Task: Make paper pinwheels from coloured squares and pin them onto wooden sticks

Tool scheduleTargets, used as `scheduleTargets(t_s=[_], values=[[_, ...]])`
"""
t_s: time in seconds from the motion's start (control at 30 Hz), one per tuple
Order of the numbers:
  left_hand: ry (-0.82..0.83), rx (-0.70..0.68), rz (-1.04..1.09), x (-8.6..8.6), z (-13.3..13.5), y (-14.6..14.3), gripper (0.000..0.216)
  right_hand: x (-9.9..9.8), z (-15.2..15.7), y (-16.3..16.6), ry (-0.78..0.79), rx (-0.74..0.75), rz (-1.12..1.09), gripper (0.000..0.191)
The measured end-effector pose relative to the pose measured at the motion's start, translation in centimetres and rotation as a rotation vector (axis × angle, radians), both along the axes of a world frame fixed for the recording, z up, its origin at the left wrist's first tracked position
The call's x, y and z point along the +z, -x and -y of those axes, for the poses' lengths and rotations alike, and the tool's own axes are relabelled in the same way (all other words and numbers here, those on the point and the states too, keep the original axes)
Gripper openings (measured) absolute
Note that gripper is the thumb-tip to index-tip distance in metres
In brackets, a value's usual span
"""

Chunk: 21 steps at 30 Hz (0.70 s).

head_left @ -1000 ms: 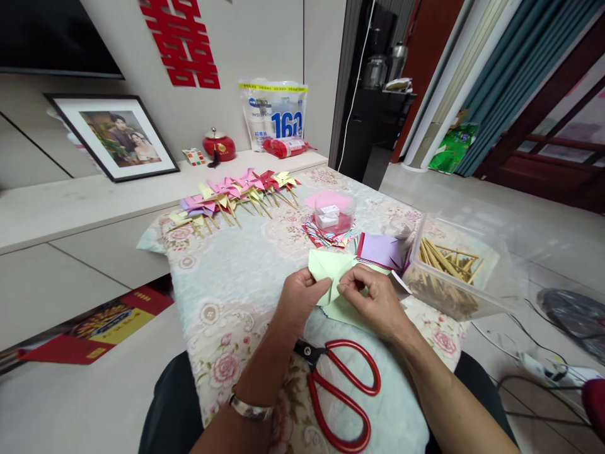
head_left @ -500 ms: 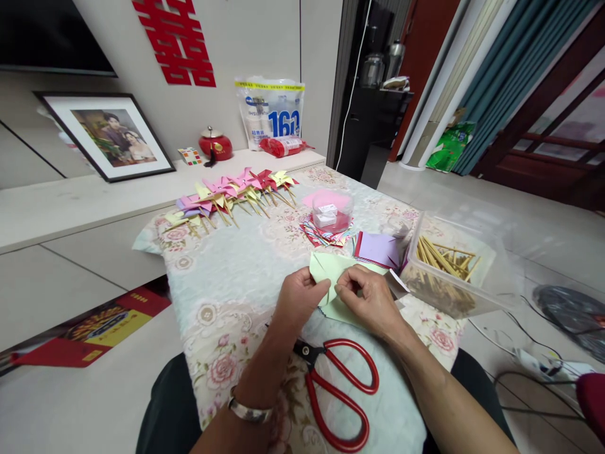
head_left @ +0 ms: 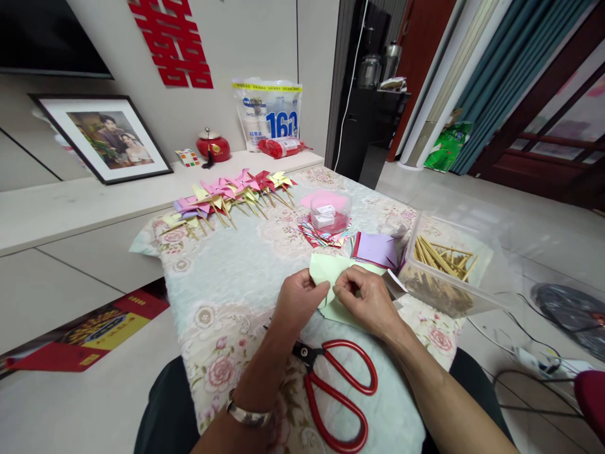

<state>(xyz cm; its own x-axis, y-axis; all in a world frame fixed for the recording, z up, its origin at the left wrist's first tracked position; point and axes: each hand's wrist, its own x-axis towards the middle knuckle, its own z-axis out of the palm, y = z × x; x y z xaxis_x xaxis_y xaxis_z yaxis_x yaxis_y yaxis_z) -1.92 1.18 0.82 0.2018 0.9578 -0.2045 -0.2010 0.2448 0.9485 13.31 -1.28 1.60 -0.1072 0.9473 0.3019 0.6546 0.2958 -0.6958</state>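
Pale green paper (head_left: 326,268) is held low over the table between my two hands. My left hand (head_left: 302,296) pinches its left side, thumb on top. My right hand (head_left: 366,296) is closed on the same paper, thumb and fingertips pressed together near its middle; anything small between them is hidden. Red-handled scissors (head_left: 338,394) lie just below the hands, their blades partly under my left wrist. Beyond my right hand rests a stack of purple paper (head_left: 377,249). A round clear container (head_left: 331,212) with small white boxes stands on patterned paper pieces (head_left: 319,238).
Several paper pinwheels (head_left: 231,192) on sticks lie along the table's far left edge. A clear plastic bin (head_left: 449,271) of short sticks stands at the right. The flowered tablecloth (head_left: 222,265) covers the table. Behind is a white cabinet (head_left: 94,208) with a red jar (head_left: 213,148).
Both hands keep their grip on the green paper, and my right fingertips have moved very slightly left. The whole view has shifted a little.
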Motion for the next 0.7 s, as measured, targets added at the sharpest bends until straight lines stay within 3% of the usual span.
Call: scheduleTargets(t_s=[0.7], values=[[-0.009,-0.015,-0.058,-0.18,-0.16,-0.01,0.025,-0.08,-0.03,-0.14,0.029,0.001,-0.005,0.015]])
